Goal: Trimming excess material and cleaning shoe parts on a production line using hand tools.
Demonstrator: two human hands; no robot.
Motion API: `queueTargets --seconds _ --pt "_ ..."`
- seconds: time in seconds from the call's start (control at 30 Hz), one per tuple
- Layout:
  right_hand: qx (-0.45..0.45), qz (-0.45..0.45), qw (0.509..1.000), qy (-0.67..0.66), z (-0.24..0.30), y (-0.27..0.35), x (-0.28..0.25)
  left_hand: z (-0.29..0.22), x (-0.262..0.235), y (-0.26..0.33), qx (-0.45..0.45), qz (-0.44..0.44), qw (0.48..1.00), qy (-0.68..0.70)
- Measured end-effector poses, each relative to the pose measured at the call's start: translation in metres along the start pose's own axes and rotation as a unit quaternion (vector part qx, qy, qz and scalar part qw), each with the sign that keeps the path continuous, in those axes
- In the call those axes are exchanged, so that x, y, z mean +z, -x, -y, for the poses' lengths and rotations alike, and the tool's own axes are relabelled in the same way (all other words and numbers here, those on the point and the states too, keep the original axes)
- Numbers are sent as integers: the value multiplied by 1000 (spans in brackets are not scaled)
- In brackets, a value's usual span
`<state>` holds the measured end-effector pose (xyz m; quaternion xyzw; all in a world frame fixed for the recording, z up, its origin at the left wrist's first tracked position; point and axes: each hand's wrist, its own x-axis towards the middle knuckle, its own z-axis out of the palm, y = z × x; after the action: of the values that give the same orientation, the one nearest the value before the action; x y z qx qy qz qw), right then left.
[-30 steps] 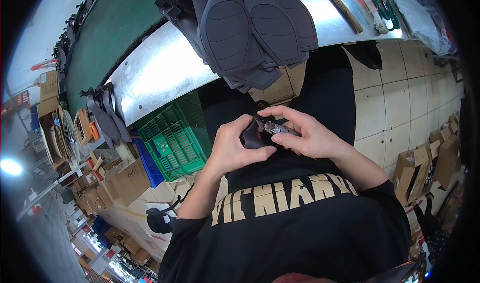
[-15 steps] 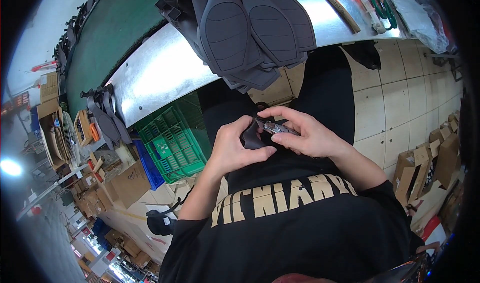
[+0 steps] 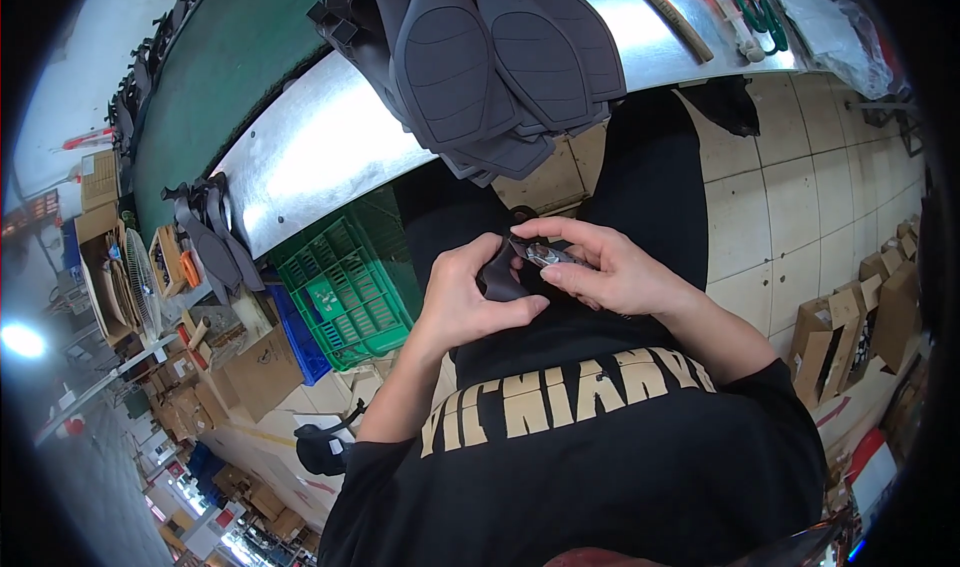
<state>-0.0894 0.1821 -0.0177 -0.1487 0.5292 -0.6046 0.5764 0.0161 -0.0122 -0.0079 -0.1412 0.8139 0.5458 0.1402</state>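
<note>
Over my lap, my left hand (image 3: 468, 292) is curled round a dark rubber piece (image 3: 503, 275), its thumb stretched along the near side. My right hand (image 3: 610, 272) grips a small shiny metal hand tool (image 3: 545, 255), which looks like nippers. The tool's tip meets the rubber piece between the two hands. Fingers cover most of the handles, and I cannot see the jaws clearly. Just beyond, at the bench edge, lies a pile of dark grey sole-shaped rubber parts (image 3: 447, 77).
The metal bench top (image 3: 318, 132) runs across the far side, beside a green surface (image 3: 225, 62). A wooden-handled tool (image 3: 677, 24) and green-handled scissors (image 3: 765, 17) lie at its right. A green crate (image 3: 345, 292) stands below at left. Cardboard boxes (image 3: 850, 332) stand on the right.
Both hands keep nearly the same pose. The metal tool has tilted very slightly against the rubber piece. The whole view has shifted a little.
</note>
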Motion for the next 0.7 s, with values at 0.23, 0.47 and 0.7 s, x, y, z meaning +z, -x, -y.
queueTargets --seconds 0.23,0.47,0.7 --pt "-6 -3 1000 8 2 1 2 1 1 0 -2 -13 1000 16" --pt "-6 1 1000 -7 1 0 6 5 5 2 47 -51 997 -12" --pt "-48 18 998 -37 -6 1 3 8 7 0 58 -50 997 -7"
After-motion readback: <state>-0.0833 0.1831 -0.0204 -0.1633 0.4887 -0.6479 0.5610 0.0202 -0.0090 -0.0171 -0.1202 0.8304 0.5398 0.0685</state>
